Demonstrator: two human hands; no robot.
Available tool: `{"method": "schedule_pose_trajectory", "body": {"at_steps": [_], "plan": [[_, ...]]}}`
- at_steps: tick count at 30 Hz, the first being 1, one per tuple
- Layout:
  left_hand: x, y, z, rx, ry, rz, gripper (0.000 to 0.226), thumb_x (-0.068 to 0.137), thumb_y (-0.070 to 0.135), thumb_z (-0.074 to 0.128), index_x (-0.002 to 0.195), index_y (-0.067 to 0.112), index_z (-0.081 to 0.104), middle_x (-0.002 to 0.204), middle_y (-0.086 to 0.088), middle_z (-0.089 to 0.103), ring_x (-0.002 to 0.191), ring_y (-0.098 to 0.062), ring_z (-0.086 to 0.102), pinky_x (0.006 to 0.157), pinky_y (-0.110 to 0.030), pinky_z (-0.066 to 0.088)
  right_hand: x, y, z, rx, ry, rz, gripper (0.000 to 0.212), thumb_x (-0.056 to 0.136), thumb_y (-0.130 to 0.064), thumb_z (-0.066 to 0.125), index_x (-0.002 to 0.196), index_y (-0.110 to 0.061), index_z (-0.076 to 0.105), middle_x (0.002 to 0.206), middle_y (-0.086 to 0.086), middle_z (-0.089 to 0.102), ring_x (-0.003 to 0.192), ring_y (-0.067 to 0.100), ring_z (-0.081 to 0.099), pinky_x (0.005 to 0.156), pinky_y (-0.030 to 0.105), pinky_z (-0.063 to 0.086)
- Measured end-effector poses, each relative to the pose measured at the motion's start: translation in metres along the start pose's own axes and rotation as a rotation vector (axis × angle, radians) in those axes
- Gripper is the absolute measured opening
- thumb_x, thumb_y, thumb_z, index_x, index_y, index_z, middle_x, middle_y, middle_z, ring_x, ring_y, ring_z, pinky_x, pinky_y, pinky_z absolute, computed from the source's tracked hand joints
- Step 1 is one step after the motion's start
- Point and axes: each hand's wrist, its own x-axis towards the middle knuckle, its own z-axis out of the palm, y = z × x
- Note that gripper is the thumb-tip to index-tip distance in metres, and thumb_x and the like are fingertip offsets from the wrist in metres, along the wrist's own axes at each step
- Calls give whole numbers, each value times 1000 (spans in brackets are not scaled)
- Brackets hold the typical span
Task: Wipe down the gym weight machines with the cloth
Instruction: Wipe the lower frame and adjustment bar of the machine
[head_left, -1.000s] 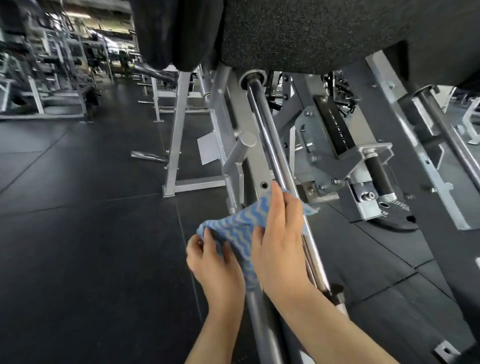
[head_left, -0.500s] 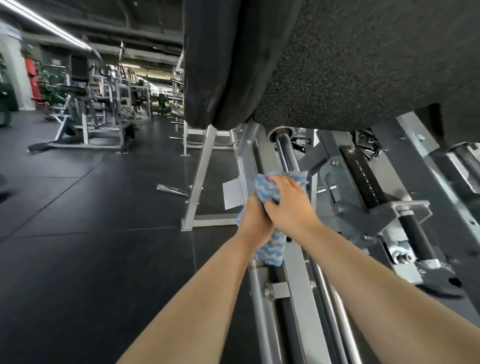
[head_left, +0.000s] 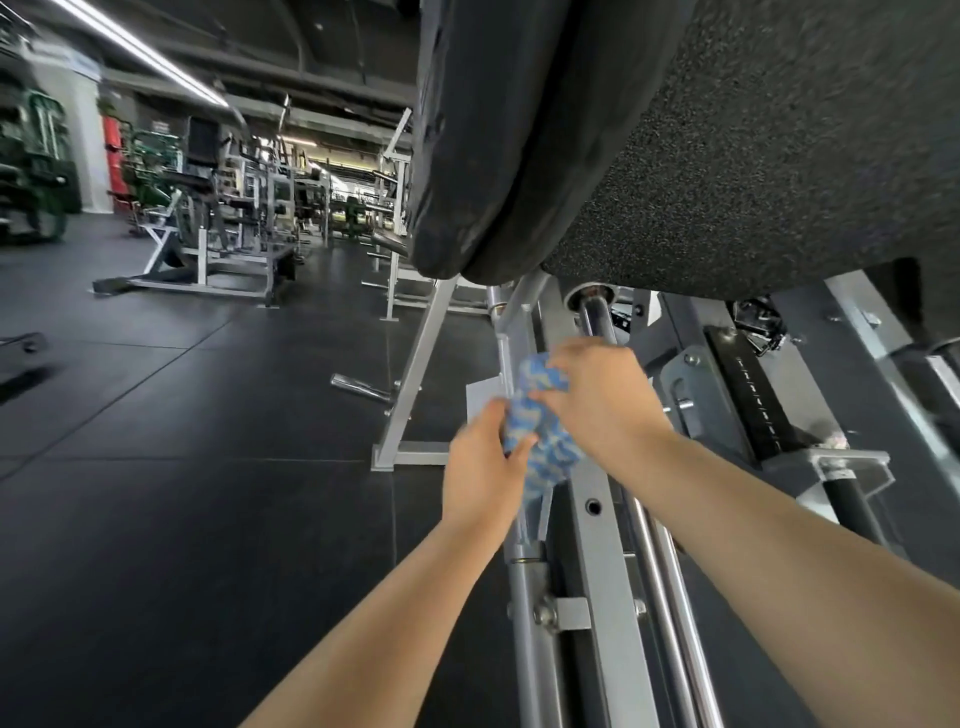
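Two hands are extended forward over a grey machine frame (head_left: 602, 545). The blue patterned cloth (head_left: 540, 441) is gripped between them: the left hand (head_left: 480, 467) is curled on its lower part, the right hand (head_left: 602, 400) is clenched on its upper part, beside a chrome rail (head_left: 657, 551). Black rubber floor (head_left: 182, 493) is seen below, with further machines (head_left: 218, 244) behind. Both hands are blurred; individual fingers cannot be made out. A black pad (head_left: 753, 145) is cut off above.

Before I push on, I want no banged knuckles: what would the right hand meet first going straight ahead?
Probably the collar where the rod enters the black pad; the right hand points up along it. Depth is unclear.
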Motion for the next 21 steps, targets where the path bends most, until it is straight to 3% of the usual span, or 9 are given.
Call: {"method": "schedule_pose_trajectory", "body": {"at_steps": [2,3,6,8,9,12,16,19,21], "plan": [[8,4,-8,71,223,94,27,79,18,71,98,13,52,92,8,47,88,-10,43,74,-17,35,8,-4,-10,-3,145,-105,44,86,-30,65,123,-7,58,141,6,42,128,23,39,103,29,35],[12,2,-10,130,256,96,37,76,23,74,100,9,51,96,6,42,92,-11,39,80,-22,35,12,-3,-13,-68,114,-102,59,83,-37,67,132,-9,49,150,7,28,136,25,27,111,30,25],[13,-13,-6,132,-74,-172,39,75,44,71,86,15,47,88,5,46,86,-13,45,75,-26,41,18,9,-9,-312,-262,65,96,74,-64,62,149,-27,16,158,10,-2,144,30,0,117,42,8],[5,-18,-5,-203,-260,-405,35,87,49,55,80,16,55,80,4,59,76,-13,56,65,-16,42,14,17,-6,-241,-374,87,98,71,-66,64,149,-28,17,155,8,15,142,30,13,115,43,20],[4,-19,-4,-361,-276,-509,44,92,51,45,88,11,63,86,-1,67,81,-15,62,70,-17,46,11,20,-6,-174,-364,81,96,71,-63,65,148,-26,20,152,6,23,140,28,19,112,42,27],[9,-20,-5,-647,-308,-759,60,96,50,36,114,-2,61,106,-16,69,98,-28,65,90,-42,52,-1,17,-5,-113,-186,69,87,71,-55,71,141,-23,32,143,2,32,131,23,29,101,39,37],[9,-18,-14,-788,-503,-803,59,76,51,67,116,8,63,106,-11,70,97,-27,66,92,-41,50,-19,11,4,-106,-25,165,63,76,-50,69,117,-8,45,117,11,45,109,26,47,85,32,44],[7,-13,-20,-948,-597,-825,48,69,42,71,106,11,66,97,-7,72,83,-18,69,74,-29,56,-33,12,10,169,-73,243,44,87,-44,60,82,0,59,75,12,60,70,22,58,52,20,39],[5,-7,-22,-1039,-656,-849,39,73,39,67,100,11,70,93,-8,72,78,-18,70,70,-28,58,-38,12,10,308,-76,293,46,89,-42,57,73,1,59,66,12,60,64,23,56,49,19,36]]}}
